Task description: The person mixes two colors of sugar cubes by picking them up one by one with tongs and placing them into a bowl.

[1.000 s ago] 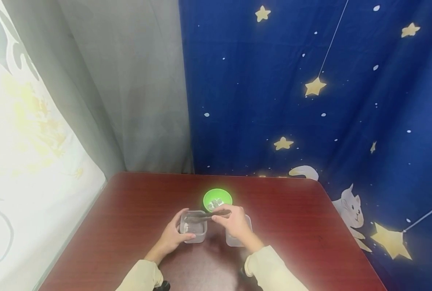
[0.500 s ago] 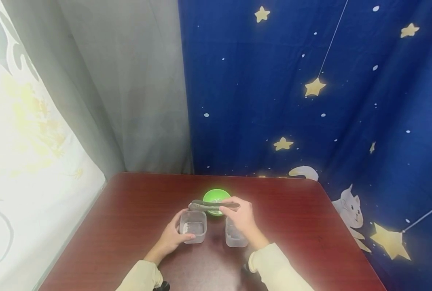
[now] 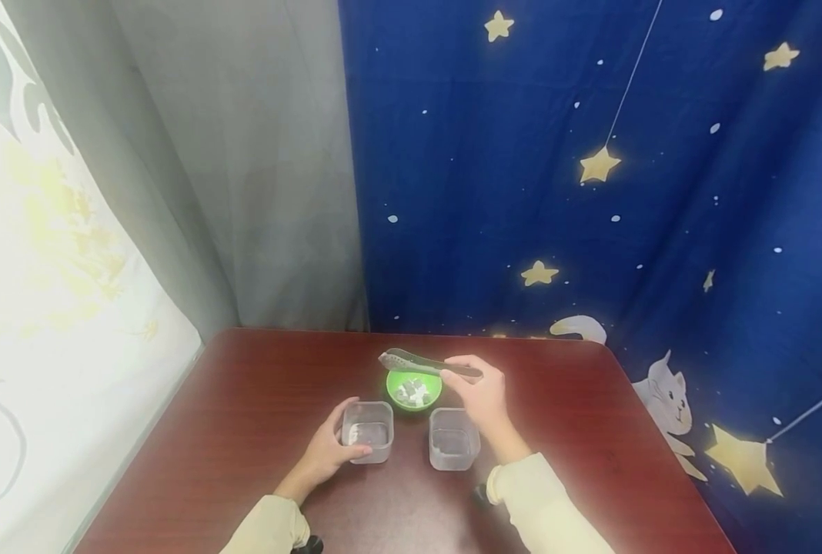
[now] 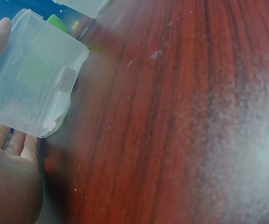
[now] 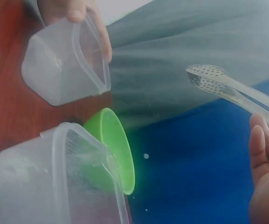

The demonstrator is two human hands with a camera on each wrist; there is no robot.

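Observation:
My right hand (image 3: pixel 478 387) pinches a pair of metal tongs (image 3: pixel 411 363) by the handle, raised over the far side of the green bowl. In the right wrist view the perforated heads of the tongs (image 5: pixel 206 77) lie close together. White and grey pieces (image 3: pixel 414 392) lie in the green bowl (image 3: pixel 393 385). My left hand (image 3: pixel 328 446) holds a clear plastic container (image 3: pixel 369 455) between thumb and fingers at its left side. Through its wall, the left wrist view shows a grey piece (image 4: pixel 66 79) and some white bits (image 4: pixel 52 122).
A second clear container (image 3: pixel 454 460) stands to the right, in front of the bowl, with something greyish at its bottom. All stand on a reddish-brown wooden table (image 3: pixel 279 377). A grey curtain (image 3: pixel 245 192) and a blue star-patterned curtain (image 3: pixel 452 192) hang behind its far edge.
My right hand has drawn the tongs out of the left container, moving them up, away and rightward past the green bowl. The left hand and its container have stayed put.

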